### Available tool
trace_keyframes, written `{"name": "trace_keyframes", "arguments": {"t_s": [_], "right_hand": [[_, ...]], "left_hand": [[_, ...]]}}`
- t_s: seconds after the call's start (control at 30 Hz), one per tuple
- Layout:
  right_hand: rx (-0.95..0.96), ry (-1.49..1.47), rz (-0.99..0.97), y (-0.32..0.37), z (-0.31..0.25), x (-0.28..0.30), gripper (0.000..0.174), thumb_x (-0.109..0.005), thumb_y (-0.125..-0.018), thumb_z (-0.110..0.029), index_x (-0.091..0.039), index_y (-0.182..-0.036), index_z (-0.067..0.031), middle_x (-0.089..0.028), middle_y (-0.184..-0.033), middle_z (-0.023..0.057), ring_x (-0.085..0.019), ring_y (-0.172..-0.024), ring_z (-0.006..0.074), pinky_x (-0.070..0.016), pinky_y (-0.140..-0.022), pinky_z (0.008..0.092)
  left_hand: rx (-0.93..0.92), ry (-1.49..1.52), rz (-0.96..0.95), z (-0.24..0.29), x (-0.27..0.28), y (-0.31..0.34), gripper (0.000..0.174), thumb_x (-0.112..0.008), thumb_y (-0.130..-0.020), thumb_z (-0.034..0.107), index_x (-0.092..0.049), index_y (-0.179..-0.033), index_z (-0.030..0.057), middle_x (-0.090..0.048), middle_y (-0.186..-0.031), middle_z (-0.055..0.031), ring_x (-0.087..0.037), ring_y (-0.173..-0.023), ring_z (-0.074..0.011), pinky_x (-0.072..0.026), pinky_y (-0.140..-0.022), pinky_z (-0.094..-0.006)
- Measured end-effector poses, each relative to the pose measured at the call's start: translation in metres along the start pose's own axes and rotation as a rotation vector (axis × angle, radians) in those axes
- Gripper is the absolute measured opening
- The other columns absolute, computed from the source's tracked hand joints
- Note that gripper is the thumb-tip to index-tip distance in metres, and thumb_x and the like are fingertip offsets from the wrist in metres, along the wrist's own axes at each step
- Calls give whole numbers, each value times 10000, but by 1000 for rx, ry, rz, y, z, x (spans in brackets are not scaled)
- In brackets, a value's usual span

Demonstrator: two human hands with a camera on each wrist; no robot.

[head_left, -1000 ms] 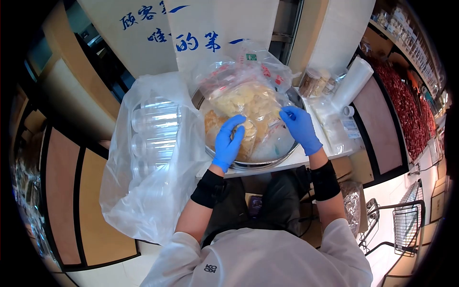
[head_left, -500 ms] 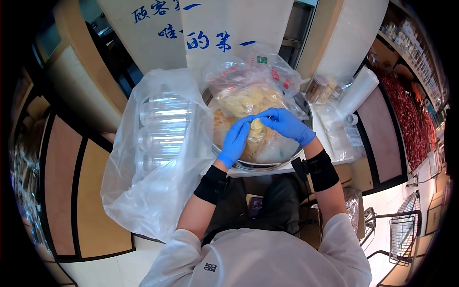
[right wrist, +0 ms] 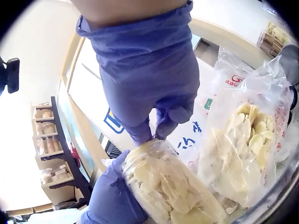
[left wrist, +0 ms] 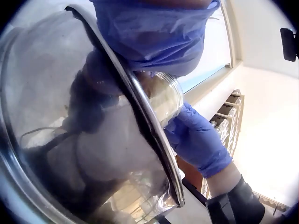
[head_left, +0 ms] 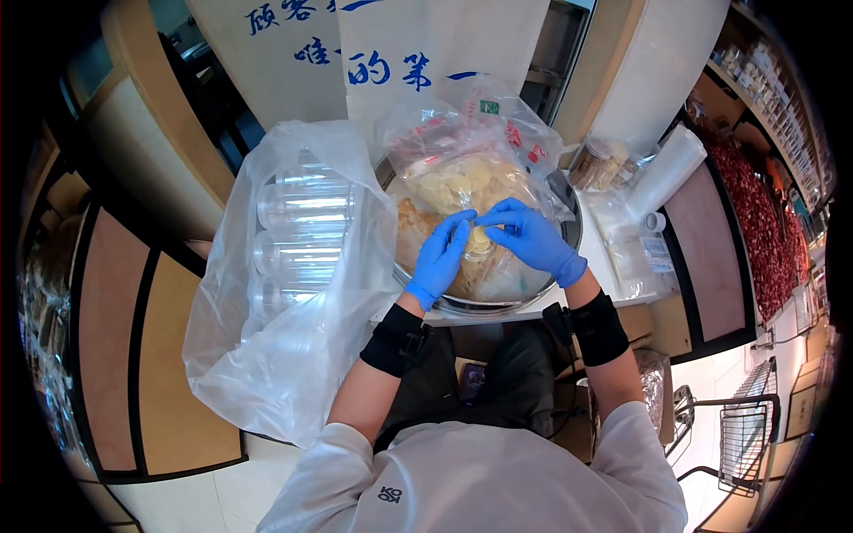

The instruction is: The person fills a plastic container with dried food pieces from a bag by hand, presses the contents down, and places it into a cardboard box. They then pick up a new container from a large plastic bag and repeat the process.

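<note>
My left hand, in a blue glove, grips a clear plastic jar full of thin pale yellow slices. The jar's open mouth with its threaded rim shows in the left wrist view. My gloved right hand has its curled fingers at that mouth, fingertips together on a pale yellow slice. Behind the jar, an open clear bag with red print holds more such slices. It lies in a wide steel basin, over which both hands work.
To the left stands a big translucent bag with several clear jars inside. Right of the basin are filled jars, a plastic roll, flat bags and a small white lid. A lettered white panel rises behind.
My right hand has moved left from the bag of slices to the jar's mouth. My left hand keeps hold of the jar. Over the last half second both hands stay nearly in place.
</note>
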State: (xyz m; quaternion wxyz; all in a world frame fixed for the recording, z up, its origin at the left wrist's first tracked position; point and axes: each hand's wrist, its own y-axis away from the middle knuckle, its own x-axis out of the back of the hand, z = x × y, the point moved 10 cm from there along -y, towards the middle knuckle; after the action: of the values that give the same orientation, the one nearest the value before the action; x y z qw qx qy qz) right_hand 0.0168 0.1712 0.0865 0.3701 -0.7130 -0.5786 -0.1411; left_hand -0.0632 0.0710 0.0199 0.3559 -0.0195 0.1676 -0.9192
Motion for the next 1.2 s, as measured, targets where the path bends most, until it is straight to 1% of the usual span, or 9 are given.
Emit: {"name": "trace_keyframes", "arguments": {"t_s": [0.1,0.17,0.47,0.63,0.73,0.9,0.97,1.07,1.2], "right_hand": [[2,16,-20,1,0,-3,209,-660,-910,-188,-708,-1102,-119,-591,-1025,43,-544,-812,123,-458,-712,255],[-108,-64,-6,2,4,-3,210,-668,-903,-188,-711,-1098,-122,-607,-986,38,-549,-792,126,-453,-705,247],[-75,17,4,7,-11,7,200,-705,-866,-160,-725,-1056,-101,-713,-951,58,-593,-715,131,-478,-659,263],[-63,19,65,8,-9,8,183,-688,-876,-138,-719,-1047,-82,-713,-931,78,-610,-721,148,-491,-678,266],[-89,29,112,9,-6,7,158,-669,-888,-123,-714,-1030,-69,-709,-923,88,-619,-730,157,-495,-685,266],[-27,80,249,9,-12,15,139,-629,-916,-108,-697,-1020,-46,-695,-911,97,-617,-718,158,-495,-666,272],[-155,-12,290,11,0,19,152,-615,-929,-119,-687,-1044,-50,-684,-915,86,-609,-703,153,-493,-655,275],[-169,-100,350,16,4,23,159,-609,-935,-126,-683,-1063,-68,-678,-916,70,-606,-708,146,-488,-652,272],[-200,-6,261,18,-1,20,161,-614,-930,-112,-681,-1070,-72,-677,-941,71,-605,-722,146,-486,-662,266]], "left_hand": [[-8,-47,-47,-1,-2,1,340,-496,-1009,221,-548,-1286,31,-578,-1224,-78,-505,-1134,-130,-384,-1011,-282],[25,-28,-45,-2,-1,2,337,-502,-1004,216,-549,-1282,31,-580,-1213,-74,-509,-1120,-128,-389,-999,-278],[11,-23,-38,-3,-1,1,320,-493,-998,179,-552,-1278,35,-587,-1186,-53,-512,-1063,-106,-402,-956,-255],[-7,-9,-31,-1,-1,1,315,-492,-997,173,-555,-1273,34,-592,-1166,-43,-514,-1038,-94,-405,-938,-243],[61,-33,-34,-8,0,2,314,-494,-999,179,-557,-1268,30,-592,-1163,-43,-511,-1044,-92,-402,-944,-242],[-44,-47,-33,2,-1,2,315,-489,-1006,194,-559,-1261,22,-600,-1215,-74,-525,-1121,-130,-392,-1000,-267],[-50,-30,-34,1,-1,2,315,-486,-1008,196,-560,-1259,19,-601,-1223,-79,-529,-1134,-141,-387,-1012,-274],[-73,1,-29,3,1,3,306,-490,-1006,192,-574,-1243,18,-597,-1241,-87,-527,-1165,-164,-378,-1033,-293],[-168,-54,-26,7,2,3,268,-532,-982,171,-623,-1194,35,-573,-1283,-99,-502,-1225,-204,-370,-1052,-330]]}}
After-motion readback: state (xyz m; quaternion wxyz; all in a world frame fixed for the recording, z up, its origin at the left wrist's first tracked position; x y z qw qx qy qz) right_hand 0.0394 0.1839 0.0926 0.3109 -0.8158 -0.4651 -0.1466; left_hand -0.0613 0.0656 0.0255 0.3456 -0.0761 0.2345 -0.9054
